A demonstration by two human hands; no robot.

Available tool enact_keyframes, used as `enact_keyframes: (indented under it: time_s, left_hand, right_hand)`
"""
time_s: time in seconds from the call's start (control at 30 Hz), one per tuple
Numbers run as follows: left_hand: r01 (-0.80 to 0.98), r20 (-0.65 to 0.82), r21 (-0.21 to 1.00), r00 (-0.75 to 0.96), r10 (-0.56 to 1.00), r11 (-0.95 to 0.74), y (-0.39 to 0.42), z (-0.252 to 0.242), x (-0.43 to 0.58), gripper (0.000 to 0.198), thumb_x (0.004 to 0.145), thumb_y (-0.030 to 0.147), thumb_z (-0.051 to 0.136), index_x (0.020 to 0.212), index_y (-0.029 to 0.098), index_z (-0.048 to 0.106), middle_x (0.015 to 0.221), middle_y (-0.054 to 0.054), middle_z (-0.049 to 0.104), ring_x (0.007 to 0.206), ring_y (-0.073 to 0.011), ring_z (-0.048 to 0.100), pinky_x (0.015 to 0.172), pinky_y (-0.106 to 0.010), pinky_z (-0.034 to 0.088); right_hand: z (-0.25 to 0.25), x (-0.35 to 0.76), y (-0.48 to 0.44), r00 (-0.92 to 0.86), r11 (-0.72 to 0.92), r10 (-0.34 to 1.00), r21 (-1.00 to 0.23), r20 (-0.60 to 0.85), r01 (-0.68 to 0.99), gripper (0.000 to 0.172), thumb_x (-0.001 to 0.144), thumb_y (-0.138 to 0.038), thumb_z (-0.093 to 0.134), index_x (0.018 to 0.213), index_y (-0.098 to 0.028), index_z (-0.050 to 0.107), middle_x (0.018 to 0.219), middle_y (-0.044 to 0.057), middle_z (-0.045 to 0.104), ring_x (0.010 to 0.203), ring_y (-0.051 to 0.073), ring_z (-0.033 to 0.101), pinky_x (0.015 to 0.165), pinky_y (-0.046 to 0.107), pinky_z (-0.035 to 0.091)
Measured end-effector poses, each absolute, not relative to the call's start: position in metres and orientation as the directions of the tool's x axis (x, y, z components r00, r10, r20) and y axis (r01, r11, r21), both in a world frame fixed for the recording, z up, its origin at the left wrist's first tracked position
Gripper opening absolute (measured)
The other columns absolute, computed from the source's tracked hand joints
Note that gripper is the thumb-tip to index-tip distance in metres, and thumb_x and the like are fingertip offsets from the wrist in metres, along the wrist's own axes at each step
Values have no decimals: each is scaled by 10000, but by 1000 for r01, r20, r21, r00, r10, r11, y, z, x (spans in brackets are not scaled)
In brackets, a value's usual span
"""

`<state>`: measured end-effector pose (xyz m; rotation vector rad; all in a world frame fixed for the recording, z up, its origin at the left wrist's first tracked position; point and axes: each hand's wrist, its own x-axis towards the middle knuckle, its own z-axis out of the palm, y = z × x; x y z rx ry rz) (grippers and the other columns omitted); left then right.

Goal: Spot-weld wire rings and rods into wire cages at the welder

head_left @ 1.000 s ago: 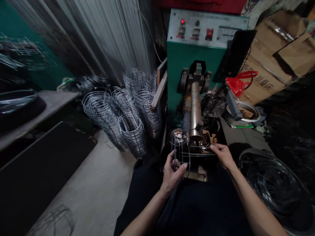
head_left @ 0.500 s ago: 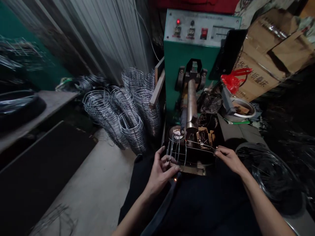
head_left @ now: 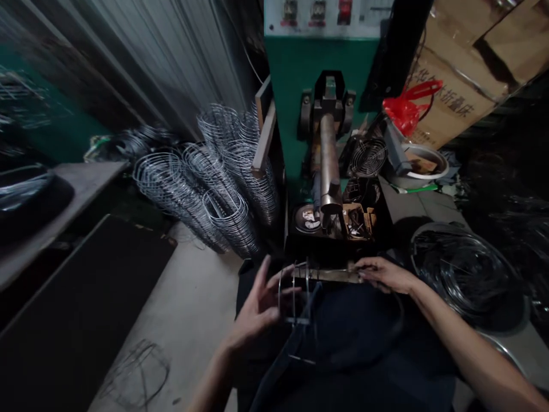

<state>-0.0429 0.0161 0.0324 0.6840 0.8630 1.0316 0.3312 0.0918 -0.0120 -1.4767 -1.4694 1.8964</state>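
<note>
A small wire frame (head_left: 294, 297) of thin bent bars is above the dark cloth on my lap, slightly blurred. My left hand (head_left: 259, 306) is at its left side with the fingers spread, some of them behind the bars. Closed in a pinch, my right hand (head_left: 384, 274) grips the wire on the frame's right side. A faint curved wire hangs below that hand. Beyond both hands, the metal arm (head_left: 329, 163) of a green machine (head_left: 287, 91) points toward me.
Stacks of wire baskets (head_left: 227, 209) stand on the floor at left, beside a dark board (head_left: 86, 303). Right of the machine are a metal bowl (head_left: 429, 177), a red plastic bag (head_left: 403, 114) and a cardboard box (head_left: 454, 74). Coiled wire (head_left: 467, 274) lies farther right.
Both hands have drawn the wire frame away from the machine's arm, down toward my lap. My left fingers have spread apart. Sparks seen earlier are gone, and the view has tilted down.
</note>
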Motion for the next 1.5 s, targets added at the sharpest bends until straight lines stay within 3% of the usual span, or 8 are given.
enact_keyframes:
  time_s: [0.13, 0.27, 0.37, 0.47, 0.63, 0.8, 0.9, 1.5]
  left_hand:
    - [-401, -503, 696, 321, 803, 596, -15, -38, -21, 739, 766, 464, 768, 1407, 259, 465, 1399, -225, 507, 976, -288, 687, 790, -401, 533]
    - [-332, -454, 722, 435, 778, 607, -53, -65, -2, 800, 797, 392, 763, 1474, 258, 359, 1231, -164, 619, 923, -239, 695, 889, -418, 505]
    - [-337, -422, 754, 409, 809, 564, -57, -60, 5, 806, 830, 395, 729, 1494, 247, 297, 985, -86, 685, 793, -196, 699, 800, -365, 534]
    - [-391, -404, 784, 268, 875, 482, -41, -51, 8, 679, 835, 410, 714, 1397, 191, 402, 742, 4, 641, 543, -132, 633, 564, -253, 500]
    - [-426, -280, 858, 80, 957, 287, 1, -29, 13, 573, 817, 367, 728, 1293, 161, 485, 592, 76, 538, 408, -99, 550, 446, -205, 427]
    - [-379, -223, 898, 46, 974, 224, 33, -12, 29, 599, 797, 352, 744, 1302, 154, 490, 639, 79, 516, 428, -90, 559, 433, -197, 443]
    - [-369, -214, 907, 11, 977, 203, 47, -6, 38, 619, 785, 353, 756, 1311, 166, 489, 709, 69, 517, 452, -81, 558, 435, -208, 474]
    - [-415, -270, 882, -59, 961, 223, 82, 1, 58, 727, 734, 415, 797, 1337, 151, 490, 637, 84, 480, 451, -61, 483, 436, -194, 447]
  right_hand:
    - [-65, 341, 74, -456, -548, 547, -712, -702, 439, 574, 696, -539, 799, 1084, -140, 660, 578, -38, 554, 416, 94, 469, 364, 168, 342]
    - [-90, 353, 69, -489, -497, 434, -654, -757, 571, 660, 725, -650, 730, 1123, -131, 642, 719, 29, 637, 549, 145, 607, 479, 213, 477]
    - [-81, 356, 76, -519, -353, 552, -747, -653, 564, 641, 718, -666, 731, 1103, -155, 686, 930, 81, 663, 808, 220, 654, 672, 285, 539]
    - [-56, 352, 85, -536, -148, 737, -871, -413, 468, 502, 755, -607, 737, 1022, -181, 724, 1029, 69, 656, 997, 256, 602, 845, 326, 496]
    - [0, 335, 100, -456, -93, 858, -944, -237, 317, 386, 798, -546, 736, 809, -167, 665, 742, 12, 601, 682, 166, 538, 658, 282, 426]
    - [31, 317, 124, -326, 21, 943, -962, -71, 272, 469, 697, -576, 802, 638, -166, 582, 633, -24, 481, 606, 131, 409, 594, 267, 317]
    - [28, 310, 138, -241, 51, 970, -963, -15, 264, 538, 754, -616, 733, 571, -174, 486, 584, -41, 375, 576, 118, 327, 567, 268, 255]
    - [7, 310, 185, -190, 61, 982, -930, -10, 362, 557, 743, -625, 722, 545, -188, 439, 578, -32, 366, 582, 133, 330, 571, 278, 252]
